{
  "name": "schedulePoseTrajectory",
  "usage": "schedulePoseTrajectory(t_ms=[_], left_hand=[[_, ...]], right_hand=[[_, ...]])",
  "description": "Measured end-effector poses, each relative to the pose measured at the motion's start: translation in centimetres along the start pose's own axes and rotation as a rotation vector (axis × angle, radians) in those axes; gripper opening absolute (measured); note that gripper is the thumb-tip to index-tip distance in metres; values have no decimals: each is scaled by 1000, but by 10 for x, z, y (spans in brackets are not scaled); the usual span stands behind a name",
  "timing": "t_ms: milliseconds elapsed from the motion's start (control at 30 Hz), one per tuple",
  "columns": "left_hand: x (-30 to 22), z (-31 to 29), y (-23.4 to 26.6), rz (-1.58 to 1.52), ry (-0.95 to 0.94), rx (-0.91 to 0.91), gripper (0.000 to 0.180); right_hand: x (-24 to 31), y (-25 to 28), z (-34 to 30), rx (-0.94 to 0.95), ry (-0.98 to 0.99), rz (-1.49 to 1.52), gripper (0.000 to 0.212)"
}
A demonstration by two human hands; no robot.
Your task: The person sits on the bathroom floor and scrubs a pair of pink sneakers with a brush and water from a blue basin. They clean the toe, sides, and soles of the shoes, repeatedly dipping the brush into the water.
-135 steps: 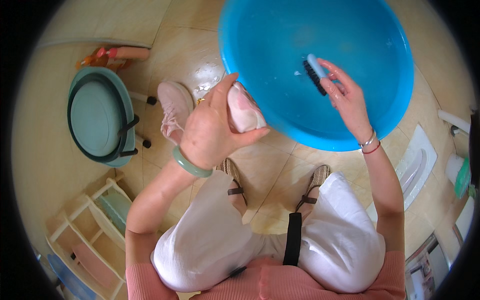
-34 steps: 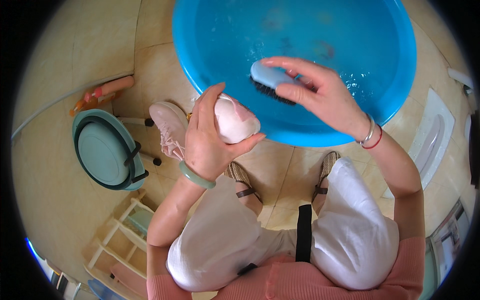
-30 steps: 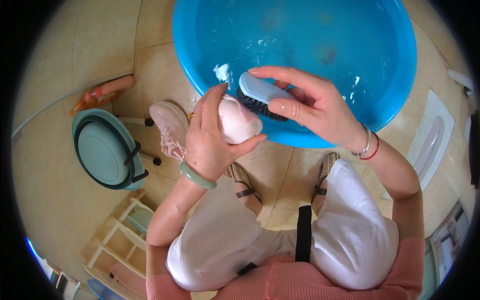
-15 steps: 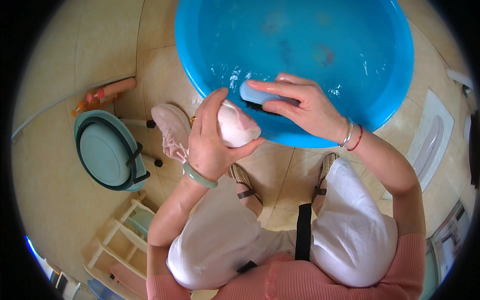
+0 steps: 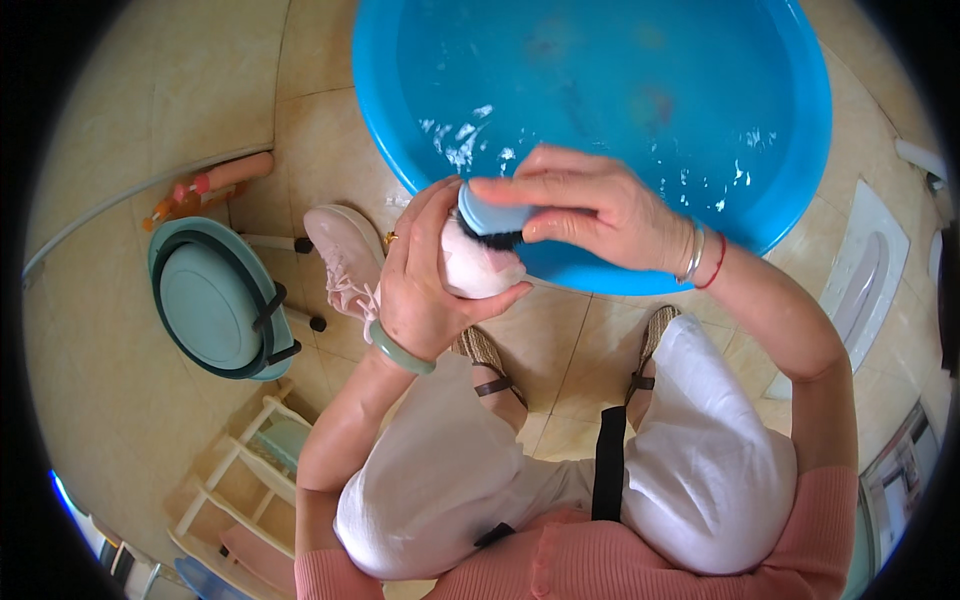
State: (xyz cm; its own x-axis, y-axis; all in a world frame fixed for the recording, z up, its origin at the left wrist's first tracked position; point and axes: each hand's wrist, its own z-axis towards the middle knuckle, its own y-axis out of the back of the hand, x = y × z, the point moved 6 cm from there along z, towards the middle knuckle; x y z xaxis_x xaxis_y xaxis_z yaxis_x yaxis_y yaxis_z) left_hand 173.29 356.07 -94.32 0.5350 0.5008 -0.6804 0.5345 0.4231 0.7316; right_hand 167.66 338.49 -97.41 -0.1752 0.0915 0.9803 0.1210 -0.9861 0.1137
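Beside the near left rim of a round, smooth blue plastic basin (image 5: 600, 282), the left hand (image 5: 420, 272) grasped a rounded white-and-pink item (image 5: 478, 274), its fingers curled along the left side and its thumb braced under the near end. The right hand (image 5: 592, 215) gripped a scrub brush (image 5: 495, 210), pinching the glossy pale blue back between fingers and thumb, with the dense black bristles set against the upper part of the item.

That item was bulging and soft-looking, mostly white, with a pink patch on its right side. It was held up off the floor, just outside the basin's edge; brush and fingers covered much of it, so its full form could not be made out. Inside the basin, water (image 5: 560, 80) showed bright white flecks near the hands.

Just left of the left hand, a pale pink sneaker (image 5: 340, 250) with loose thin laces rested on glossy beige floor tiles (image 5: 560, 345). Farther left was a round teal tub (image 5: 208, 305) with a dark ring around its middle. A smooth green bangle (image 5: 400, 352) circled the left wrist; a polished silver bracelet (image 5: 692, 252) and a thin red cord (image 5: 714, 264) circled the right.
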Motion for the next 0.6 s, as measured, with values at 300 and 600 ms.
schedulePoseTrajectory(t_ms=[300,600], left_hand=[[6,0,8,-107,108,15,100],[4,6,9,-50,154,41,101]], right_hand=[[-44,34,-28,-25,-325,-774,38],[-6,26,-4,-143,-302,210,32]])
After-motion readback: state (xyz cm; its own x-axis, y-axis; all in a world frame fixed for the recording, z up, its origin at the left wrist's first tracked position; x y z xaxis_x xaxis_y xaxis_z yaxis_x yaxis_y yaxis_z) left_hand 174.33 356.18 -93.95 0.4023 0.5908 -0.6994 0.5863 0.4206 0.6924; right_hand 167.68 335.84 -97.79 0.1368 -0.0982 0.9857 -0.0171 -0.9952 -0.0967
